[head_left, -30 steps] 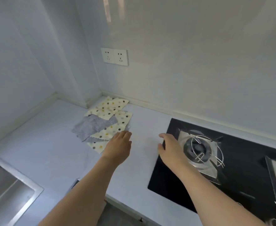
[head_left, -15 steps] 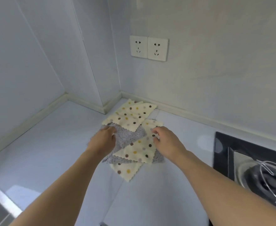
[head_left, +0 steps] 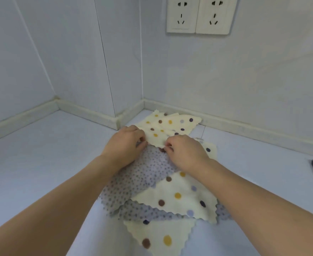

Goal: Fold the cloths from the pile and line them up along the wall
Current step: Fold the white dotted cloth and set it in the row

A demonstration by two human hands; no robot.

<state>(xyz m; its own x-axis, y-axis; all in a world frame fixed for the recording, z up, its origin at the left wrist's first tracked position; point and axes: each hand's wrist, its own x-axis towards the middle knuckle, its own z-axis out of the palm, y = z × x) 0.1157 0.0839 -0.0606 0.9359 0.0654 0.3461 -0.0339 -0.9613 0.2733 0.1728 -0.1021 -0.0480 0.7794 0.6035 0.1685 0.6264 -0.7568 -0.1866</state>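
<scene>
You are pinching the far cream polka-dot scalloped cloth [head_left: 167,127] with left hand [head_left: 125,145] and right hand [head_left: 184,151]; lift it clear of the pile.

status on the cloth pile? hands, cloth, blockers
Left hand and right hand both pinch near edge of top cream dotted cloth. Cloth unfolded, on pile by wall corner. Grey dotted cloth beneath. Nothing blocking.

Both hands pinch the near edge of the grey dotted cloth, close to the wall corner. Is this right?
Not quite. In the head view the left hand and right hand pinch the cream dotted cloth, not the grey cloth under it.
</scene>
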